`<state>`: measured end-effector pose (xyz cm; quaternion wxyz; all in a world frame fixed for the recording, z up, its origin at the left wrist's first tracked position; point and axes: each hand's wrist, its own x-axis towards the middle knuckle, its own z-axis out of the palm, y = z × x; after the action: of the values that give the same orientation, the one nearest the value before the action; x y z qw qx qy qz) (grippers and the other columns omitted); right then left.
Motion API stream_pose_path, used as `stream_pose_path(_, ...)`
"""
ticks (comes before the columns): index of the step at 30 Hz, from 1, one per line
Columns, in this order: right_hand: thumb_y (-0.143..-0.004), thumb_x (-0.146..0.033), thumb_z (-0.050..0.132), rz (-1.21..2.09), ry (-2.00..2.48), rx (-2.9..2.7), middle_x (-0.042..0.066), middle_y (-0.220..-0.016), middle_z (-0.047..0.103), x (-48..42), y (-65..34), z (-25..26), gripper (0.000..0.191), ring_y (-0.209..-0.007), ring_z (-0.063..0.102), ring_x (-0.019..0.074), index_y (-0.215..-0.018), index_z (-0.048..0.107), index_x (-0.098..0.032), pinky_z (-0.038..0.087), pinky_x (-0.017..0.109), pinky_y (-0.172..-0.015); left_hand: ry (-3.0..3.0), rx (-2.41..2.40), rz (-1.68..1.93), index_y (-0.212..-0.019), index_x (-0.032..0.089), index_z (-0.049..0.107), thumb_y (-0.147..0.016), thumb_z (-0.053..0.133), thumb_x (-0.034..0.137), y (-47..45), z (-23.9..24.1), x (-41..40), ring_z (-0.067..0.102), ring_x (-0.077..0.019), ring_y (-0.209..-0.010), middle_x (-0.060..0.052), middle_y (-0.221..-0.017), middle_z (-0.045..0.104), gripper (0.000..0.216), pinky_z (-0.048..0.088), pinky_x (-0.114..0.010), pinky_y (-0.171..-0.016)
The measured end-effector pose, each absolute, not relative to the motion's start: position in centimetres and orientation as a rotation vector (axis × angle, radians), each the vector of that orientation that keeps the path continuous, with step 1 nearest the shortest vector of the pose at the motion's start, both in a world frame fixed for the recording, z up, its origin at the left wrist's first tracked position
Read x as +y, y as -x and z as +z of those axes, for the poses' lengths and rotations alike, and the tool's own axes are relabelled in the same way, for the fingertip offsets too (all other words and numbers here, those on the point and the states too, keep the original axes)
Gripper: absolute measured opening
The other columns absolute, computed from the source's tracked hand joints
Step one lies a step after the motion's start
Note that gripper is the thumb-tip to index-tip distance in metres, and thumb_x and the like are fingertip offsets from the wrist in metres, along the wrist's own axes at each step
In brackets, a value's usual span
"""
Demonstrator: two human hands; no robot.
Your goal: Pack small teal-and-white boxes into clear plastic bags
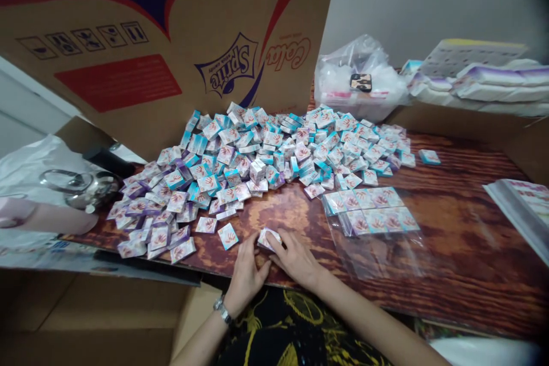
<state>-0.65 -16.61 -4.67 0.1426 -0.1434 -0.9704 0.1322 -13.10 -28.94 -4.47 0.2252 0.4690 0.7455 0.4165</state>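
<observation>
Near the table's front edge, a small white-and-purple box (pixel 265 238) with a red hand print sits between my two hands. My right hand (pixel 298 260) grips it, thumb across the top and fingers along its far right side. On its left side, the curled fingers of my left hand (pixel 245 275) press in, the thumb pointing toward my right hand. Whether more boxes lie under the top one is hidden. Just left lies a loose blue-edged box (pixel 227 236). To the right, a clear plastic bag (pixel 364 257) has rows of matching boxes (pixel 377 210) on or inside it.
A big pile of small boxes (pixel 257 154) spreads over the wooden table (pixel 463 229). Behind it stands a large carton (pixel 141 40). At left are a pink bottle (pixel 47 216) and a metal kettle (pixel 92 189); at right, a stack of plastic sleeves (pixel 521 211) and a filled clear bag (pixel 360 68).
</observation>
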Motion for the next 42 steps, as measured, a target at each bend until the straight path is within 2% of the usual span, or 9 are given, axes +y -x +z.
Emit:
stream_pose_path(7, -0.089, -0.008, 0.038, 0.361, 0.328, -2.807, 0.019, -0.122, 0.053, -16.5, 0.8, -4.8, 0.044, -0.111, 0.053, 0.0261, -0.131, 0.043, -0.016, 0.048, 0.039, -0.088, -1.263, 1.99, 1.16, -0.13, 0.019, 0.035, -0.08, 0.05, 0.016, 14.2, -5.3, -28.8, 0.052, -0.0243, -0.115, -0.015, -0.128, 0.046, 0.053, 0.049, -0.041, -0.092)
stream_pose_path(12, -0.092, -0.015, 0.033, 0.382, 0.432, -2.78, 0.011, -0.123, 0.053, -16.6, 0.1, -2.1, 0.041, -0.113, 0.051, 0.0215, -0.132, 0.043, -0.02, 0.046, 0.034, -0.093, -1.239, 1.834, 1.18, -0.128, 0.018, 0.035, -0.081, 0.048, 0.02, 14.8, -4.6, -28.0, 0.061, -0.0214, -0.103, -0.013, -0.124, 0.051, 0.048, 0.052, -0.037, -0.088)
stream_pose_path(15, -0.092, -0.027, 0.04, 0.409, 0.518, -2.679, 0.015, -0.123, 0.051, -16.4, -3.3, 0.3, 0.042, -0.114, 0.05, 0.0239, -0.131, 0.043, -0.013, 0.045, 0.034, -0.095, -1.337, 1.809, 1.209, -0.125, 0.02, 0.037, -0.084, 0.045, 0.02, 13.3, -2.1, -26.7, 0.063, -0.0177, -0.092, -0.011, -0.119, 0.054, 0.042, 0.054, -0.035, -0.083)
stream_pose_path(17, -0.09, -0.027, 0.045, 0.389, 0.6, -2.583, 0.018, -0.124, 0.048, -16.2, -7.0, 1.9, 0.045, -0.115, 0.049, 0.0254, -0.132, 0.04, -0.01, 0.045, 0.035, -0.096, -1.587, 1.902, 1.192, -0.118, 0.022, 0.046, -0.086, 0.046, 0.022, 11.2, -0.1, -25.4, 0.058, -0.0202, -0.099, -0.01, -0.116, 0.053, 0.032, 0.051, -0.038, -0.086)
stream_pose_path(19, -0.089, -0.024, 0.047, 0.331, 0.757, -2.49, 0.018, -0.126, 0.044, -16.1, -11.3, 2.8, 0.048, -0.118, 0.047, 0.0257, -0.134, 0.037, -0.013, 0.045, 0.038, -0.096, -1.972, 1.896, 1.01, -0.115, 0.024, 0.053, -0.087, 0.048, 0.026, 8.5, 1.4, -24.0, 0.053, -0.023, -0.102, -0.01, -0.111, 0.052, 0.028, 0.049, -0.04, -0.085)
stream_pose_path(25, -0.089, -0.025, 0.047, 0.2, 1.188, -2.433, 0.016, -0.114, 0.044, -15.4, -18.7, 0.7, 0.046, -0.094, 0.059, 0.0235, -0.134, 0.039, -0.019, 0.055, 0.037, -0.076, -2.557, 1.743, 0.339, -0.129, 0.024, 0.046, -0.089, 0.045, 0.041, 1.9, 2.2, -20.3, 0.05, -0.0219, -0.079, -0.008, -0.085, 0.054, 0.044, 0.047, -0.036, -0.066)
stream_pose_path(31, -0.085, -0.019, 0.05, 0.388, 1.141, -2.559, 0.014, -0.11, 0.045, -14.0, -16.1, -1.3, 0.047, -0.09, 0.059, 0.0219, -0.131, 0.042, -0.019, 0.054, 0.037, -0.077, -2.619, 1.837, 0.244, -0.115, 0.01, 0.054, -0.091, 0.04, 0.031, 1.5, 1.0, -19.6, 0.05, -0.0225, -0.078, -0.011, -0.087, 0.056, 0.035, 0.044, -0.038, -0.068)
stream_pose_path(36, -0.082, -0.014, 0.053, 0.459, 1.121, -2.595, 0.013, -0.11, 0.042, -12.5, -15.1, -1.2, 0.05, -0.089, 0.058, 0.0217, -0.131, 0.044, -0.019, 0.054, 0.037, -0.075, -2.625, 1.863, 0.166, -0.121, 0.01, 0.048, -0.086, 0.045, 0.016, 1.6, 0.1, -19.9, 0.052, -0.0217, -0.079, -0.01, -0.089, 0.056, 0.035, 0.045, -0.037, -0.07)
stream_pose_path(42, -0.085, -0.018, 0.052, 0.406, 1.113, -2.561, 0.013, -0.106, 0.042, -12.5, -15.6, -1.7, 0.046, -0.086, 0.057, 0.0212, -0.13, 0.046, -0.018, 0.054, 0.037, -0.075, -2.604, 1.772, 0.116, -0.116, 0.017, 0.05, -0.09, 0.042, 0.032, 1.3, 0.4, -19.2, 0.054, -0.0218, -0.077, -0.008, -0.086, 0.058, 0.031, 0.047, -0.036, -0.066)
